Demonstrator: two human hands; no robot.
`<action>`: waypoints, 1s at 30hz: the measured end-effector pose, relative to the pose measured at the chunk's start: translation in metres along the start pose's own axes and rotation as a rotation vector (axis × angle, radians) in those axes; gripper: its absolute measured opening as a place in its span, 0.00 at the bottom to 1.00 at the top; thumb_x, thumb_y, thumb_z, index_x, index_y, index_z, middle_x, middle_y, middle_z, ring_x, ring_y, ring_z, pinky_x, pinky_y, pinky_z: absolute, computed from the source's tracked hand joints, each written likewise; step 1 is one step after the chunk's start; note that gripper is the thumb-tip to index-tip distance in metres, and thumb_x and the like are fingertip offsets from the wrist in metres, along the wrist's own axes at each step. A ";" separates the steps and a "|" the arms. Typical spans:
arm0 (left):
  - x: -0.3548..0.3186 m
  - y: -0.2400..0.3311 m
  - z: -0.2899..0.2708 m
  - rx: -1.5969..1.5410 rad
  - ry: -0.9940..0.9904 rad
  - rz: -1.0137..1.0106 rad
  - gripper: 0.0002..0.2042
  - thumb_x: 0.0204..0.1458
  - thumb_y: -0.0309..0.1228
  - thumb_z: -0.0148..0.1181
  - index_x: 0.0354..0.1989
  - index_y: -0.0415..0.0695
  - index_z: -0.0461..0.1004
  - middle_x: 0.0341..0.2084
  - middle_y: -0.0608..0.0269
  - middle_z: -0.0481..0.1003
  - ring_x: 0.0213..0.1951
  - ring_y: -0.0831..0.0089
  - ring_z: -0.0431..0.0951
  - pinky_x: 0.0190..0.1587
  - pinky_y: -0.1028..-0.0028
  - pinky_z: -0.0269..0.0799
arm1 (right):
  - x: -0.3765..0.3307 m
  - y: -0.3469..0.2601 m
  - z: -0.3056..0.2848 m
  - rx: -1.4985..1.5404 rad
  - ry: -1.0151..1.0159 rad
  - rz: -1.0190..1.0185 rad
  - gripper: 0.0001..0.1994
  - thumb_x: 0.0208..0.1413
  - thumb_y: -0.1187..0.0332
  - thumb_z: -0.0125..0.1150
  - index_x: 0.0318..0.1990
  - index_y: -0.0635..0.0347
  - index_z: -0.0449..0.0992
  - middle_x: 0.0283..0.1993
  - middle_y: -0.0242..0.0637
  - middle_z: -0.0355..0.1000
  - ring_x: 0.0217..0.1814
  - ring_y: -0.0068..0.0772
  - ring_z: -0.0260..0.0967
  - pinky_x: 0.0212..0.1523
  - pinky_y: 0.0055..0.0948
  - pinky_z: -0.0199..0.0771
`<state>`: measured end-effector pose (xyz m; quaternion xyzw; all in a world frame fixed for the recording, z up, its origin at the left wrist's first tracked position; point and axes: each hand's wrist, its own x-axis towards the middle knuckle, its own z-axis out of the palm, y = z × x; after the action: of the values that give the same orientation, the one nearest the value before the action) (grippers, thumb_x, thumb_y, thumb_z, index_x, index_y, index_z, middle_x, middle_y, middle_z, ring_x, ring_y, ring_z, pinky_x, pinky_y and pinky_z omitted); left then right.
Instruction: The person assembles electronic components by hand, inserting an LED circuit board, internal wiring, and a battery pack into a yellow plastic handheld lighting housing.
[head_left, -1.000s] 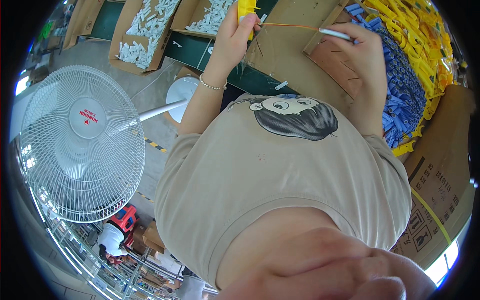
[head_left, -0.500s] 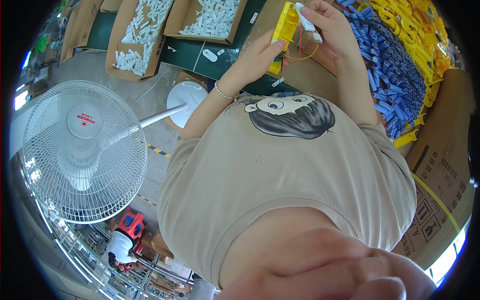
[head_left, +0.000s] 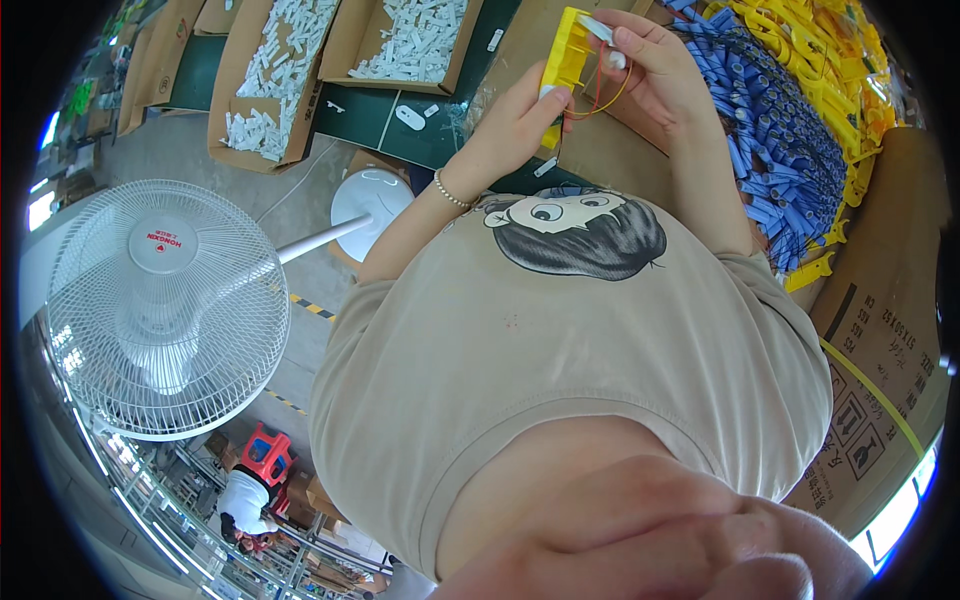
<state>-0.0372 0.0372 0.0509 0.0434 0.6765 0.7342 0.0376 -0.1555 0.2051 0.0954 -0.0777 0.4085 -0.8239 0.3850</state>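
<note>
At the top middle we find the left hand (head_left: 525, 115) grasping a narrow yellow plastic case (head_left: 564, 62), its thumb pressed on the lower part, the case tilted with its top toward the right. We see the right hand (head_left: 665, 80) pinching a small white plastic piece (head_left: 598, 29) between thumb and fingers, right at the case's upper end; we cannot tell whether the 2 parts touch. A red wire and a yellow wire (head_left: 606, 108) loop through the gap between the 2 hands. A beaded bracelet (head_left: 449, 190) circles the left wrist.

Just right of the right forearm we have a heap of blue tubes (head_left: 775, 165), with yellow plastic parts (head_left: 800, 50) piled beyond it. To the left, 2 open cardboard boxes hold many white plastic pieces: a long box (head_left: 299, 130) and, beside it, another box (head_left: 400, 83). On the dark green table (head_left: 350, 124) near them, we notice a white oval piece (head_left: 409, 118) lying flat.

Farther left stands a white fan (head_left: 165, 310). Below it, well apart from the hands, we make out a red stool (head_left: 267, 455) and a person in a white top (head_left: 243, 500). A large carton (head_left: 875, 270) with a yellow strap leans along the right side.
</note>
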 end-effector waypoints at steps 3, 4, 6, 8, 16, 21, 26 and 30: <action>-0.003 0.008 0.003 0.022 -0.065 0.010 0.14 0.65 0.35 0.41 0.51 0.40 0.65 0.35 0.63 0.71 0.36 0.76 0.74 0.40 0.74 0.72 | -0.001 0.003 -0.001 -0.663 0.118 -0.237 0.17 0.55 0.76 0.62 0.52 0.74 0.71 0.41 0.41 0.75 0.34 0.23 0.73 0.33 0.18 0.74; -0.004 0.010 0.005 -0.055 -0.108 -0.006 0.14 0.65 0.35 0.41 0.51 0.40 0.65 0.36 0.63 0.71 0.36 0.76 0.74 0.41 0.74 0.72 | -0.002 0.002 0.009 -0.900 0.248 -0.335 0.17 0.55 0.77 0.61 0.52 0.73 0.72 0.41 0.41 0.75 0.35 0.24 0.73 0.34 0.19 0.74; -0.002 0.012 0.008 -0.058 -0.141 -0.021 0.14 0.65 0.35 0.42 0.52 0.39 0.65 0.36 0.63 0.71 0.36 0.76 0.74 0.41 0.74 0.72 | 0.021 0.023 -0.038 -1.015 0.249 -0.639 0.19 0.59 0.67 0.62 0.54 0.68 0.71 0.39 0.37 0.75 0.35 0.20 0.71 0.38 0.19 0.73; -0.001 0.010 0.007 -0.061 -0.156 -0.038 0.15 0.65 0.35 0.43 0.53 0.39 0.64 0.37 0.62 0.71 0.36 0.76 0.73 0.41 0.74 0.72 | 0.026 0.027 -0.065 -0.929 0.174 -0.487 0.21 0.57 0.69 0.63 0.56 0.69 0.69 0.41 0.38 0.76 0.38 0.22 0.73 0.40 0.20 0.74; 0.010 0.004 0.003 0.749 0.427 0.493 0.39 0.49 0.39 0.69 0.65 0.36 0.56 0.56 0.47 0.68 0.50 0.61 0.75 0.53 0.66 0.71 | 0.000 0.018 -0.019 -0.677 -0.002 -0.192 0.25 0.57 0.72 0.63 0.60 0.69 0.66 0.48 0.43 0.76 0.51 0.28 0.73 0.52 0.26 0.72; 0.007 0.010 -0.006 0.824 0.303 0.599 0.26 0.50 0.33 0.67 0.56 0.37 0.70 0.55 0.52 0.70 0.50 0.62 0.75 0.52 0.68 0.71 | 0.004 0.012 -0.031 -0.343 -0.122 -0.164 0.25 0.57 0.71 0.62 0.61 0.68 0.65 0.53 0.44 0.74 0.54 0.32 0.72 0.58 0.29 0.71; 0.004 0.005 -0.003 0.183 0.270 0.227 0.20 0.51 0.26 0.65 0.54 0.45 0.74 0.55 0.58 0.67 0.49 0.64 0.75 0.52 0.66 0.73 | 0.000 0.015 -0.029 -0.279 -0.219 -0.085 0.25 0.57 0.69 0.63 0.60 0.67 0.66 0.55 0.44 0.73 0.54 0.33 0.72 0.58 0.30 0.72; 0.008 0.006 -0.004 -0.664 -0.030 -0.070 0.32 0.52 0.27 0.65 0.66 0.53 0.60 0.57 0.60 0.64 0.51 0.64 0.74 0.53 0.60 0.72 | -0.007 0.013 -0.004 -0.298 -0.359 -0.026 0.19 0.57 0.70 0.62 0.55 0.67 0.72 0.48 0.40 0.76 0.48 0.26 0.75 0.49 0.25 0.76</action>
<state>-0.0460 0.0334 0.0563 0.0164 0.4007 0.9121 0.0850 -0.1448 0.2079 0.0840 -0.2844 0.4494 -0.7325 0.4250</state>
